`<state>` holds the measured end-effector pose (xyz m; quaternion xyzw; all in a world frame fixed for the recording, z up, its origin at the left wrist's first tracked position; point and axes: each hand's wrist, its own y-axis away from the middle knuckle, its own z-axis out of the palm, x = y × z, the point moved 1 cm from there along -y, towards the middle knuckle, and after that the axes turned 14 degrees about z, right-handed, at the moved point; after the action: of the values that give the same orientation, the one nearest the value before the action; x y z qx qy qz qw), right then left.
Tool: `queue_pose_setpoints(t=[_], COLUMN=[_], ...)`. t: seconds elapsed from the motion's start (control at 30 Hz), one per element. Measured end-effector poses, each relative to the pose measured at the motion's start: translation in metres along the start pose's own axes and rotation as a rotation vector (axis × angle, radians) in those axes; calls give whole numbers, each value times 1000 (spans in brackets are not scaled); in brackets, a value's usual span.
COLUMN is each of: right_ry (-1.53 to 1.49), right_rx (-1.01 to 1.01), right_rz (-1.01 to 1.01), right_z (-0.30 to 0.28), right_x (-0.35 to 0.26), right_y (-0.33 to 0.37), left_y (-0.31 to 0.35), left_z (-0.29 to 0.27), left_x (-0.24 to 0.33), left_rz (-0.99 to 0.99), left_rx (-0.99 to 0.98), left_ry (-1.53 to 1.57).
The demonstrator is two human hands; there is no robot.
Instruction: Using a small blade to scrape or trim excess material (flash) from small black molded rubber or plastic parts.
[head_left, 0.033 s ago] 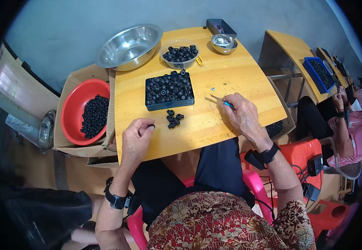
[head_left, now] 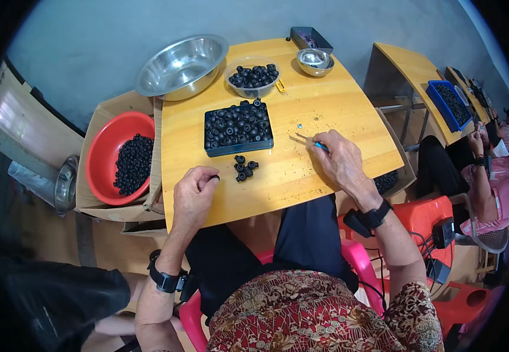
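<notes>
My left hand (head_left: 193, 196) rests at the table's near left edge, its thumb and fingers pinching a small round black part (head_left: 214, 177). My right hand (head_left: 340, 159) is closed round a slim pointed metal tool (head_left: 321, 145) with a blue grip, its thin tip pointing left over the tabletop. Whether the tip is one point or two prongs is hard to make out. Between my hands, nearer the left, lies a loose cluster of several black parts (head_left: 243, 169). Just behind it stands a dark rectangular tray (head_left: 238, 148) heaped with similar parts.
Farther back on the wooden table (head_left: 325, 108) are a clear bowl (head_left: 253, 92) of black parts, a large steel basin (head_left: 187, 88), small metal bowls (head_left: 315, 69) and a dark box (head_left: 319, 38). Left stands a red basin (head_left: 99, 161) in a carton. Crumbs speckle the right side. A co-worker (head_left: 486, 188) sits right.
The tool in my right hand has turned slightly, and two thin lines now show at its tip. My left hand has barely shifted. A blurred dark-clothed leg at lower left has moved a little.
</notes>
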<state>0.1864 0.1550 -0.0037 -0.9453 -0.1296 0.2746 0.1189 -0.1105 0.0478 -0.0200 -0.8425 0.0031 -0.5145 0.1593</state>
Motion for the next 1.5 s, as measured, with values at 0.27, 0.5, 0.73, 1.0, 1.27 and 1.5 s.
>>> queue_pose_setpoints(t=[0.27,0.5,0.73,1.0,1.27,1.5], right_ry=[22,-21,-123,-36,-337,-414], right_rx=[36,109,-405,-824,-1151,-1300], right_rz=[-128,-241,17,367,907,1294], right_z=[10,-27,-72,-54,-31,-18], right_x=[5,17,32,85,102,130], right_y=[-17,0,48,129,132,156], left_y=[-26,-17,20,135,192,230], left_z=[11,4,-46,-131,-99,-94], left_x=[-3,-5,-15,-32,5,-8], left_rz=[188,171,163,-480,-1176,-1244], left_rx=[-52,18,119,-64,-451,-401], left_ry=[-394,-326,-254,13,305,452])
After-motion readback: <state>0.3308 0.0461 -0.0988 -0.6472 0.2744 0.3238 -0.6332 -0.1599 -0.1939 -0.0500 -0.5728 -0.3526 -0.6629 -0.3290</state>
